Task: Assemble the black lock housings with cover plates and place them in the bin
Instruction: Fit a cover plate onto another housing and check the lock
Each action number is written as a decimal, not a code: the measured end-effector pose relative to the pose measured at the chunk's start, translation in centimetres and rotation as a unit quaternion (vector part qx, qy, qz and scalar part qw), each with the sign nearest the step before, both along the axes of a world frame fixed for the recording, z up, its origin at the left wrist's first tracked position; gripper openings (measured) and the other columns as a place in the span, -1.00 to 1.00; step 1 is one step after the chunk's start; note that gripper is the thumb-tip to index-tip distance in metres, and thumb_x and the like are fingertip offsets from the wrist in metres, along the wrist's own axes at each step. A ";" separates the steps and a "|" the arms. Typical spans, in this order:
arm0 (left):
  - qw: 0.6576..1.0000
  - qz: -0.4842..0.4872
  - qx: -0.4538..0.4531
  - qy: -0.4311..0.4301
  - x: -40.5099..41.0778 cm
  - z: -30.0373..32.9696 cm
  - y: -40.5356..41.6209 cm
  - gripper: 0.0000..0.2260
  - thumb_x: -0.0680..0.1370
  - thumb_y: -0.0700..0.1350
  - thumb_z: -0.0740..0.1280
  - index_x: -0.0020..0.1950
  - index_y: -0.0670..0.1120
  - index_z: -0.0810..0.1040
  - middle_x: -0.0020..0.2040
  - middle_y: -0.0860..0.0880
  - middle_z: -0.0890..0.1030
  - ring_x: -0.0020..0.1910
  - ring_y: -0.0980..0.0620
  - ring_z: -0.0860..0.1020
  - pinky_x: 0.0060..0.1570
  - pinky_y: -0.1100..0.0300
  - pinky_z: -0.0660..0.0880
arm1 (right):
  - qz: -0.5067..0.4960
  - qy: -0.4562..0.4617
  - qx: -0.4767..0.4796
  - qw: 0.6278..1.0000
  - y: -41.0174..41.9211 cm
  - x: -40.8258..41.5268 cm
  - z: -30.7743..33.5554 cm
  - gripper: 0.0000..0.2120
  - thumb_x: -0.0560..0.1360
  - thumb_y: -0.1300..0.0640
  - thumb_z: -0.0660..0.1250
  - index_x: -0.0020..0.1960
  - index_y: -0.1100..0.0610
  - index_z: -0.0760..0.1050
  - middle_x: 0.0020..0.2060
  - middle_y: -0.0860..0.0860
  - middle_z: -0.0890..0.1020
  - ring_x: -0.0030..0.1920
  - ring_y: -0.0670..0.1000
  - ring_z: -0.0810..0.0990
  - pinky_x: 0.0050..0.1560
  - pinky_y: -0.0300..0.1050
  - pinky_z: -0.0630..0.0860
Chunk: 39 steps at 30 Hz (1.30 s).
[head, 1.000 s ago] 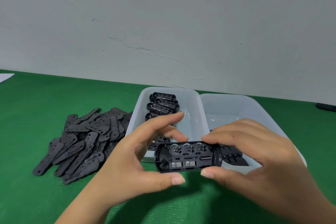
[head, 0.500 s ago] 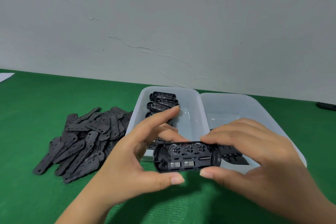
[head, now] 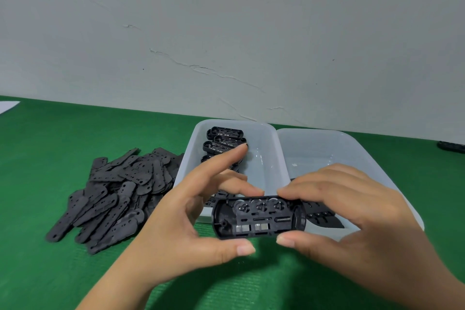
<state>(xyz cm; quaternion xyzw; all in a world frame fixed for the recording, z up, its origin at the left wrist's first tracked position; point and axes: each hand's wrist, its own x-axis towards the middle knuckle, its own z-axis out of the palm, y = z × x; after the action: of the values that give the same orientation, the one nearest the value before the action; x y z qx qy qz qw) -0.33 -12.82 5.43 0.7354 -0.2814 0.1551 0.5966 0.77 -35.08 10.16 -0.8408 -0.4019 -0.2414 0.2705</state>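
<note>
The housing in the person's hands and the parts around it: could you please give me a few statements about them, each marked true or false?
1. Both hands, left and right, hold the housing. True.
2. The housing has its cover plate on. False: its inner parts show.
3. The plates lie piled on the green mat, left of the bins. True.
4. The left bin holds no housings. False: several lie in it.
5. The right bin stands apart from the left bin. False: their rims touch.

Even, soft, fairly bright light; faint shadows under the hands; sharp centre; wide-angle bending toward the edges.
</note>
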 end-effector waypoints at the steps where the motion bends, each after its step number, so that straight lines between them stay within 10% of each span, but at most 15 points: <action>1: 1.000 -0.002 0.000 0.002 0.0 0.0 0.0 -0.24 0.35 0.07 0.51 0.48 0.05 0.26 0.10 0.03 0.65 0.24 -0.02 0.51 0.24 0.15 0.41 | 0.000 0.001 0.000 1.000 0.0 0.0 0.0 -0.62 0.30 -0.14 0.42 -0.02 0.10 0.64 -0.14 -0.10 0.65 -0.15 -0.04 0.60 -0.13 -0.02 0.52; 39: 0.999 -0.042 0.030 0.010 0.3 -0.1 0.3 -0.21 0.40 0.04 0.48 0.52 -0.02 0.15 0.13 0.00 0.61 0.29 -0.08 0.46 0.30 -0.02 0.36 | 0.010 0.012 -0.001 1.000 0.3 -0.2 0.1 -0.62 0.30 -0.17 0.41 -0.03 0.08 0.65 -0.15 -0.11 0.66 -0.17 -0.06 0.59 -0.16 -0.07 0.51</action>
<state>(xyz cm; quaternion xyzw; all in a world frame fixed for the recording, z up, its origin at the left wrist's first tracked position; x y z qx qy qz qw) 0.01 -12.50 5.32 0.7422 -0.3105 0.1140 0.5829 0.60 -34.79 10.29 -0.8399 -0.4068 -0.2284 0.2772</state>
